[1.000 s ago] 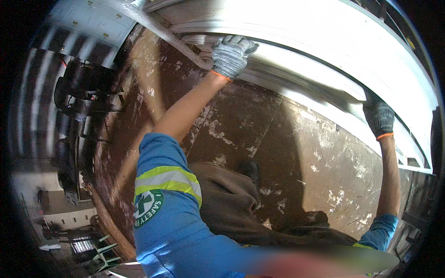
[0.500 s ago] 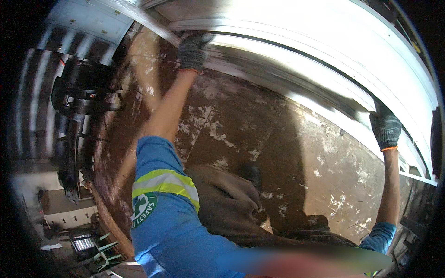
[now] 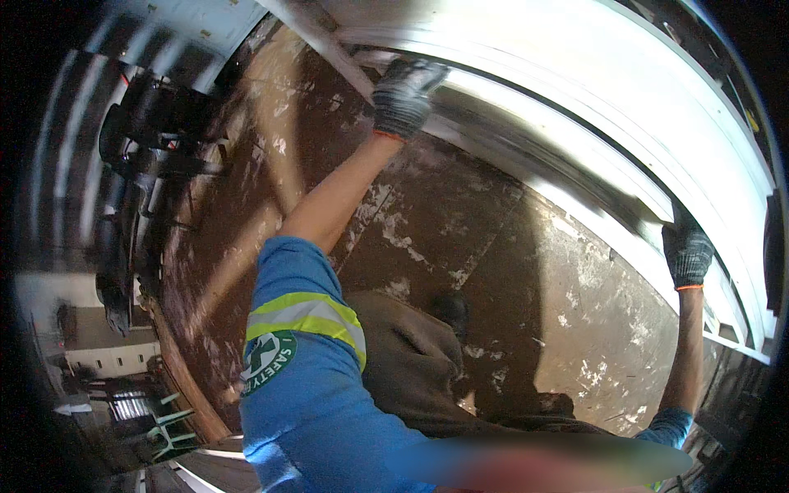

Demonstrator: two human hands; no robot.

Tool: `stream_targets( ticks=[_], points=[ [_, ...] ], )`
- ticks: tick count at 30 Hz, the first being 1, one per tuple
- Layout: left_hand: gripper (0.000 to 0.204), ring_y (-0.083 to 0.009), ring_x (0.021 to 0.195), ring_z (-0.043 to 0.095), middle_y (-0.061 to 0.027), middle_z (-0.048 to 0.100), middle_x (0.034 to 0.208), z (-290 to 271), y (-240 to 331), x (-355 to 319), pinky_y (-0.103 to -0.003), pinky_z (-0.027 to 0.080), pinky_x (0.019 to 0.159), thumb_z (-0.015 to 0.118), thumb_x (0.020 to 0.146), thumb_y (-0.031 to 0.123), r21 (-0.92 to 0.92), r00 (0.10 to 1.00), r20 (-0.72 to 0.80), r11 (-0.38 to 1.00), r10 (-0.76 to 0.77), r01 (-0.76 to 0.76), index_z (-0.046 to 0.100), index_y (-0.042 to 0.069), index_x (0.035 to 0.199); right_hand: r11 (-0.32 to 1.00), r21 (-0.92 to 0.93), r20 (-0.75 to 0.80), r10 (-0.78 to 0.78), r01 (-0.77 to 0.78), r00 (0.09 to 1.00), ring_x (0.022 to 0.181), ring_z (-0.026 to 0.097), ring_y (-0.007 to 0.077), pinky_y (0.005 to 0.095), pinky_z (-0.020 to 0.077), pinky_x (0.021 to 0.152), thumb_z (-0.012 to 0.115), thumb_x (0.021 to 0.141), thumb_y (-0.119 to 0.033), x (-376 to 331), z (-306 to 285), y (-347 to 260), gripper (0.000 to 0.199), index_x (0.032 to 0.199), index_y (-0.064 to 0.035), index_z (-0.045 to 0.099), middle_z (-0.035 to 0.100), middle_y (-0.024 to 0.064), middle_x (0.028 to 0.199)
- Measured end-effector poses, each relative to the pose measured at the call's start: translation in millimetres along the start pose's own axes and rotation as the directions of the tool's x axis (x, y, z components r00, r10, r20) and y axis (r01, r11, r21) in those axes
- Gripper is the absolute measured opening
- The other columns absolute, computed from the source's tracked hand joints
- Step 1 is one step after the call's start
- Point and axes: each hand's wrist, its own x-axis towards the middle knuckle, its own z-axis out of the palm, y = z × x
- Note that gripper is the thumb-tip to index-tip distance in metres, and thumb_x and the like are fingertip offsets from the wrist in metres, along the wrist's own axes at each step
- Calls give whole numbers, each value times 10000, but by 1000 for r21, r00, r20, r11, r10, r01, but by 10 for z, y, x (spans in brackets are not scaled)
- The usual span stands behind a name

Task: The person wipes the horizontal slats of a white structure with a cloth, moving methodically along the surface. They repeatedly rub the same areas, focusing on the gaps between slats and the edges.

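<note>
— White frame (image 3: 575,123), where was it when you looked?

— It ran in a long bright arc across the top of the head view, from upper left down to the right edge; below it lay a brown, paint-spattered floor (image 3: 509,271); I was watching from far off, so I report only what showed.

— And the hands?

— Both wore dark grey knit gloves with an orange cuff line; the left hand (image 3: 404,94) was raised against the frame's lower edge near its upper-left end, and its fingers (image 3: 423,76) were curled over that edge, pressed together rather than spread; the right hand (image 3: 687,251) sat well apart, far along the same frame toward the right, fingers folded against the rail; I could not tell how firmly either one gripped.

— Anything else in view?

— A blue sleeve (image 3: 304,370) with a yellow and grey reflective band and a green round badge filled the lower middle; dark trousers (image 3: 411,361) and a dark shoe (image 3: 450,308) stood on the floor beneath; at the left, blurred, hung some black machinery (image 3: 144,144); I could not make out what kind.
</note>
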Motion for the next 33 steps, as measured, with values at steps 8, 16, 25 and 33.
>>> stream_targets(
  ticks=[8,16,25,33],
  points=[
    [381,-256,1000,642,-118,682,1070,16,-799,-248,-388,488,943,582,759,-12,-105,965,-11,960,-263,261,687,122,1101,998,56,29,30,-32,999,971,649,300,382,528,817,609,802,-200,47,-88,-204,491,1291,-192,567,650,126,1138],
    [373,-226,1078,610,-42,652,1167,168,288,95,-347,453,1011,535,836,26,-234,999,-14,972,-36,31,683,191,1137,997,66,9,26,-26,1000,1001,636,307,389,527,855,682,800,-218,-7,-13,-12,511,1290,-132,565,636,163,1157],
    [369,-292,995,619,-115,655,1093,163,-37,-73,-421,523,846,637,795,102,148,930,146,937,-338,317,637,145,1161,996,81,-30,-27,29,999,1011,615,327,429,520,845,669,783,-185,22,49,-78,512,1281,-125,565,624,165,1165],
    [468,-262,1147,548,-76,610,1220,186,1771,611,-496,387,999,528,797,212,39,976,147,985,161,-168,587,150,1257,996,72,-37,-43,46,998,1063,575,329,419,474,906,634,820,-215,-49,-46,-85,533,1339,-169,520,572,152,1248]
  ],
)
